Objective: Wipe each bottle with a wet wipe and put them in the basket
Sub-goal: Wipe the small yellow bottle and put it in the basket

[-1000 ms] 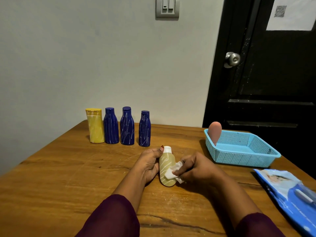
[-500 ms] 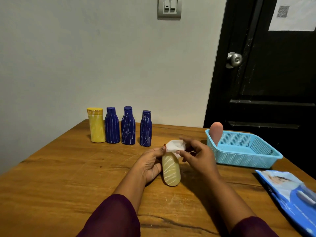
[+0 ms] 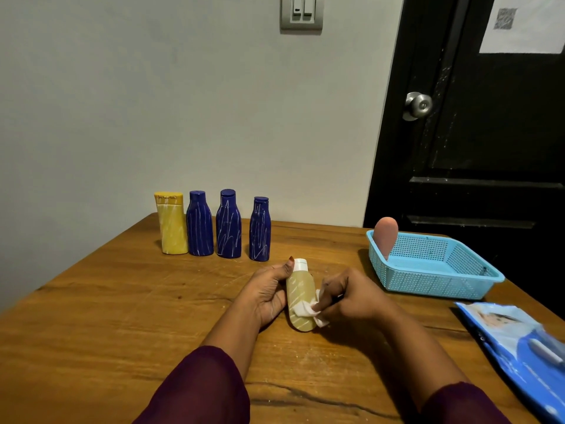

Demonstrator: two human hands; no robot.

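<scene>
**Wet wipe pressed to the olive bottle at mid-table**

A small olive-yellow plastic bottle with a white cap (image 3: 299, 286) lies low on the brown wooden table (image 3: 122, 301), between the person's two hands. Its cap points away from the person and its base towards them. The left hand (image 3: 265, 293) grips it from the left, fingers curled round the body and the thumb tip up beside the cap. The right hand (image 3: 351, 296) pinches a crumpled white wet wipe (image 3: 305, 310) in its fingertips and presses it against the lower part of the bottle, near the base.

A row of bottles stands upright at the far left of the table, close to the wall. It consists of a yellow plastic bottle with a flat cap (image 3: 171, 224) and three dark blue plastic bottles (image 3: 228, 224) marked with thin white lines.

On the right sits a light blue perforated plastic basket (image 3: 437, 289). A rounded pink bottle (image 3: 385, 235) leans upright in its far left corner. Nearer the person, a blue pack of wet wipes (image 3: 519, 341) lies flat at the table's right edge.

Behind the table are a black door with a metal knob (image 3: 419, 106) and a grey wall switch (image 3: 301, 12).
</scene>
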